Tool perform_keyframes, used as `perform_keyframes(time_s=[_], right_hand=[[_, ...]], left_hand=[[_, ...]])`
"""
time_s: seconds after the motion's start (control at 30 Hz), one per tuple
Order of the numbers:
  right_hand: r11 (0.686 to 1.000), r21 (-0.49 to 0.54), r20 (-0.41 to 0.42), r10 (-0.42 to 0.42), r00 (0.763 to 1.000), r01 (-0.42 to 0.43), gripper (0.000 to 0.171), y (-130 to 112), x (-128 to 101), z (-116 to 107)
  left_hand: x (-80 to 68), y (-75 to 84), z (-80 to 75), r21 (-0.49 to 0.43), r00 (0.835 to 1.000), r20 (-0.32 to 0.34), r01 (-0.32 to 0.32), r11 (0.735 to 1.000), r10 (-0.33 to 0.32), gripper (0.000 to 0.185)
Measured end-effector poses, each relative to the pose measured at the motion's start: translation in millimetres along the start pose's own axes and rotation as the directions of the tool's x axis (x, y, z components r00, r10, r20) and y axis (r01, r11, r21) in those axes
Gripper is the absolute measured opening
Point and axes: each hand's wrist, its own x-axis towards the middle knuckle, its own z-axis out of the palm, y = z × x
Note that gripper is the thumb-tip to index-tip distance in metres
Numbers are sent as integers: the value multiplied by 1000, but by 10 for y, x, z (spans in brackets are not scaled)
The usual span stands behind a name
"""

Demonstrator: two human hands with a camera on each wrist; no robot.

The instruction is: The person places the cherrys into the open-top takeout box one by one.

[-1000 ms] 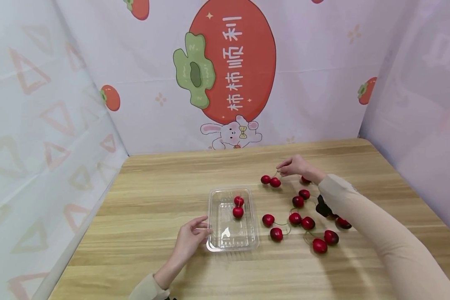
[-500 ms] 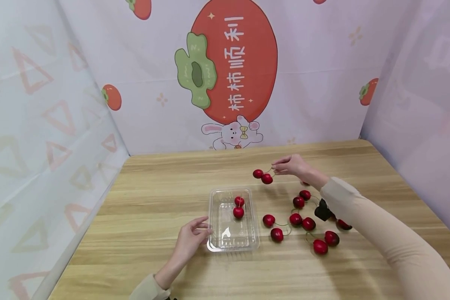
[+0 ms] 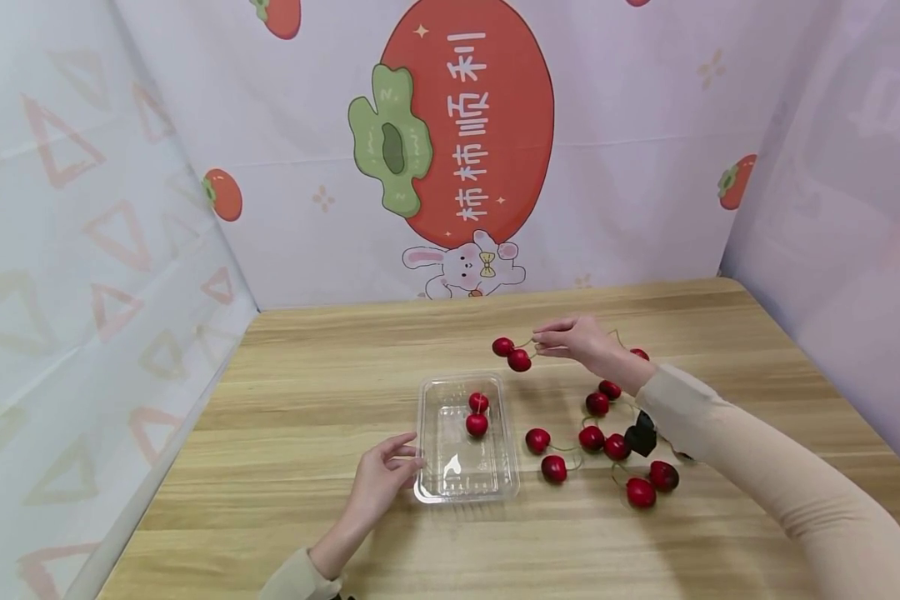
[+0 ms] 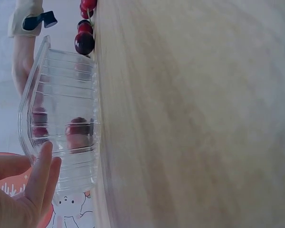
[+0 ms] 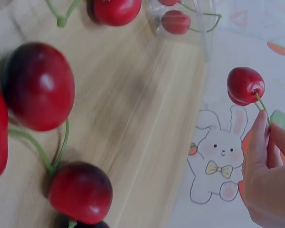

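Observation:
My right hand (image 3: 573, 339) pinches the green stem of a pair of red cherries (image 3: 519, 360) between thumb and fingertips. The pair hangs above the table, behind and right of a clear plastic box (image 3: 450, 487); in the right wrist view one held cherry (image 5: 245, 84) largely hides the other. My left hand (image 3: 381, 477) touches the box's left side, its fingers fairly straight along the wall and rim in the left wrist view. Inside the box, toward its right side, lies another joined pair of cherries (image 3: 477, 425).
Several more stemmed cherries (image 3: 617, 447) lie scattered on the wooden table (image 3: 307, 383) right of the box, some under my right forearm. A printed cloth (image 3: 307, 242) stands along the table's back edge, with pale cloth walls left and right.
My right hand has lifted the cherry pair off the table and carried it left, toward the back of the box. The left hand and the box stay in place.

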Motion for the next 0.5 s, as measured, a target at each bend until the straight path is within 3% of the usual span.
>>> perform_keyframes(time_s=[0.23, 0.5], right_hand=[[995, 104, -5, -2, 1000, 2, 11, -3, -71, 125], [993, 115, -14, 13, 1000, -11, 22, -10, -123, 253]], left_hand=[[-1, 7, -4, 3, 1000, 3, -4, 1000, 4, 43], [-2, 11, -8, 12, 1000, -1, -7, 1000, 7, 43]])
